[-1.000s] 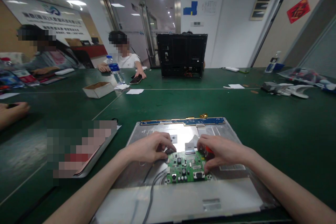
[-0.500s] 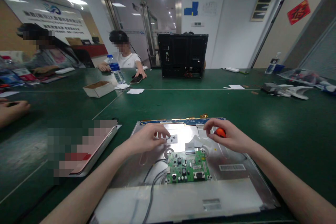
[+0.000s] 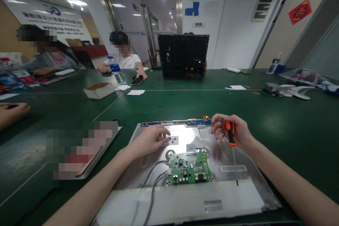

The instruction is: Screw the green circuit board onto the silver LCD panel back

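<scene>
My right hand (image 3: 235,129) grips a screwdriver (image 3: 231,134) with an orange and black handle. Its thin shaft points down toward the panel, and the dark tip shows above the panel's right part. My left hand (image 3: 150,138) hovers or rests over the panel's upper left, fingers loosely bent and thumb apart, with nothing visible in it. Right by its fingertips lies a small white patch (image 3: 173,140) with several small dark screws on it. Beneath both hands is a silvery display panel (image 3: 185,197), back side up. A green circuit board (image 3: 189,167) sits at its middle, with grey cables (image 3: 153,197) leading off leftward.
A pink-covered object (image 3: 90,148), partly blurred out, lies left of the panel. Farther back are a white box (image 3: 99,90), a water bottle (image 3: 116,70), a black monitor housing (image 3: 184,56) and a white-grey tool (image 3: 288,90). Other people sit across the table; a hand (image 3: 13,113) shows at left.
My right hand has turned and shifted slightly right, swinging the screwdriver so its handle and shaft now show, tip downward. My left hand has barely moved.
</scene>
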Demonstrator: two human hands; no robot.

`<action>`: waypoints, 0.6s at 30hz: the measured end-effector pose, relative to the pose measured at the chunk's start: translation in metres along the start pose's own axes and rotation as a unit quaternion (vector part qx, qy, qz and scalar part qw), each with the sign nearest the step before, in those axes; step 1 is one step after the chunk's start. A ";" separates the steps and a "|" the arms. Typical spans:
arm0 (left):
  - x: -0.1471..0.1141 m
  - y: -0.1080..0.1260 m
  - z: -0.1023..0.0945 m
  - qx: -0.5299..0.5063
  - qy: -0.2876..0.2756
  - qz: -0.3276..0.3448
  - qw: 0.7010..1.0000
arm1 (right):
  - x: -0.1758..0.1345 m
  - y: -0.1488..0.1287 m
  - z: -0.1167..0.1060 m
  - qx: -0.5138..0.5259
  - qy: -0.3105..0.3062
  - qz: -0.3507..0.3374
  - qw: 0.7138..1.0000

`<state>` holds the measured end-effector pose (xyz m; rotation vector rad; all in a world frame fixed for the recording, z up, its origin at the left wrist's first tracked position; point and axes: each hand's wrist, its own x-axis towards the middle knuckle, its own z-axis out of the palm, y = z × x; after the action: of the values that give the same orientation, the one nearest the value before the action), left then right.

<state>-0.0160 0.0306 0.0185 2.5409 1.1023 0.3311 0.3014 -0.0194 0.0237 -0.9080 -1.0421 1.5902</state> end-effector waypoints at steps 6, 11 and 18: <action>0.000 -0.001 0.001 0.012 0.018 -0.012 1.000 | 0.012 0.030 -0.005 0.008 0.031 -0.024 0.999; -0.001 0.001 0.003 0.022 0.011 -0.008 1.000 | 0.014 0.033 -0.006 0.024 0.032 -0.028 0.999; 0.001 -0.002 0.004 0.011 -0.006 -0.012 1.000 | 0.015 0.033 -0.009 0.047 0.036 -0.032 0.998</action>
<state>-0.0148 0.0315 0.0142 2.5437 1.1373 0.2979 0.2952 -0.0074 -0.0108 -0.8545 -0.9298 1.5290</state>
